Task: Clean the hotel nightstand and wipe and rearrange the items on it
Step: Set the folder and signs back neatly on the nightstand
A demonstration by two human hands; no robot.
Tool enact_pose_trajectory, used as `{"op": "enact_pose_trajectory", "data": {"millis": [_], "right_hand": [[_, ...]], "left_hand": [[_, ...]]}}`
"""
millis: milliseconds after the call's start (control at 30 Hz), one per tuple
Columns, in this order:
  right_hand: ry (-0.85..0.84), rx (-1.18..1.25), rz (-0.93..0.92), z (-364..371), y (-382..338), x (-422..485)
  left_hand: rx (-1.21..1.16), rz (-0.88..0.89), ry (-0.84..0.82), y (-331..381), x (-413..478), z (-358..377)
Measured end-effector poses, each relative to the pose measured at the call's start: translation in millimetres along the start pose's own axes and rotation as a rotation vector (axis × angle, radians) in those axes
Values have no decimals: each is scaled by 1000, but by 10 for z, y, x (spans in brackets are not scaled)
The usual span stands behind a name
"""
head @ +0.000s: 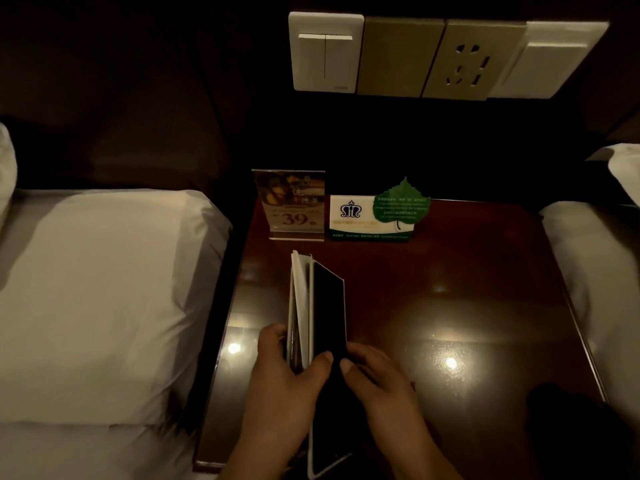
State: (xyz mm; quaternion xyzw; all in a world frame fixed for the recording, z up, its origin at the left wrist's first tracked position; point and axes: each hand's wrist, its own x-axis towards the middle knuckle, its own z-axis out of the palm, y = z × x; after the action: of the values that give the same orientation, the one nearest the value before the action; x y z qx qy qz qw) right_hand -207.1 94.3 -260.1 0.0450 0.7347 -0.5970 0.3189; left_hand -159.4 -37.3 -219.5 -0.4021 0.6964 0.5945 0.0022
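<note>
Black-covered booklet (pixel 329 306) (standing on edge) on nightstand (pixel 450 271) — left hand (pixel 277 372) grips its pages, right hand (pixel 377 379) holds the cover.

Left grip (pixel 287 362) pinching folder (pixel 329 306), thumb on top; right grip (pixel 374 372) pinching alongside, thumbs close.

Dim, glare spots on nightstand (pixel 450 362)
</note>
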Motion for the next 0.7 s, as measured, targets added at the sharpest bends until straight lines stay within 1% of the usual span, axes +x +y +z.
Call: {"op": "enact_pose_trajectory", "data": {"millis": [67,167,233,300,367,433,500,567,633,700], "right_hand": [[-9,20,-25,45,-80,-6],[-115,213,5,34,-165,-34],[-152,314,22,-35,-224,-33],[-122,312,20,-106,-251,-28],[-31,207,-29,-168,-219,-11],[61,86,-89,-209,-187,0],[91,-3,-127,-238,-173,13],[123,-165,-175,-277,-177,28],[148,-318,-221,-313,-197,42],[146,-329,-218,-345,-193,67]], "left_hand": [[145,72,16,61,-74,15],[257,158,-23,101,-183,114],[221,166,-70,99,-250,209],[63,115,-80,92,-294,284],[-63,74,-78,61,-292,315],[-62,67,-78,0,-242,300],[-20,57,-59,-73,-149,260],[-15,18,-33,-138,-56,230],[-58,-44,-45,-143,1,228],[-154,-90,-49,-104,33,237]]}}
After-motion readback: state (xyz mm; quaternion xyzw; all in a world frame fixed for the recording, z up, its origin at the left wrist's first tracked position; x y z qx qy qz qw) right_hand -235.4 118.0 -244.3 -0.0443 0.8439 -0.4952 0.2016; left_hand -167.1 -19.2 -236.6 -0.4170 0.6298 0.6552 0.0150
